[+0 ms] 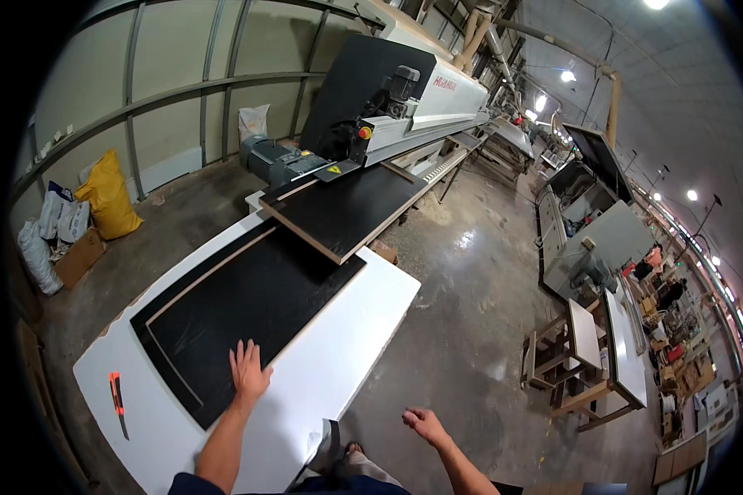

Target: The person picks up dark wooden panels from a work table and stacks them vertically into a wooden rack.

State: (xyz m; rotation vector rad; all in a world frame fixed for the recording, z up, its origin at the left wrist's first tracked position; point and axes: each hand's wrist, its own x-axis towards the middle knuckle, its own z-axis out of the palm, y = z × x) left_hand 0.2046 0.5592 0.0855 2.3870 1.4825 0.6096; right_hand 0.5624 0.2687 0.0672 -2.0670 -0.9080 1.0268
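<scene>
My left hand [249, 369] lies with fingers spread on the near right edge of a black panel [239, 305]. That panel, with pale edge lines, rests on a white tabletop [351, 346]. Beyond it a second black panel [351, 206] with a light wood-coloured edge sticks out from a long white machine [446, 95], its near corner overlapping the first panel. To the right of the table, my right hand [425, 425] hangs over the floor, fingers curled in, with nothing visible in it. An orange and black utility knife [118, 404] lies at the table's left.
A grey motor [276, 157] juts from the machine's near end. Yellow and white sacks [110, 194] and a cardboard box [80, 256] stand by the left wall. Small work tables [584, 334] and an open grey cabinet [586, 243] are on the right.
</scene>
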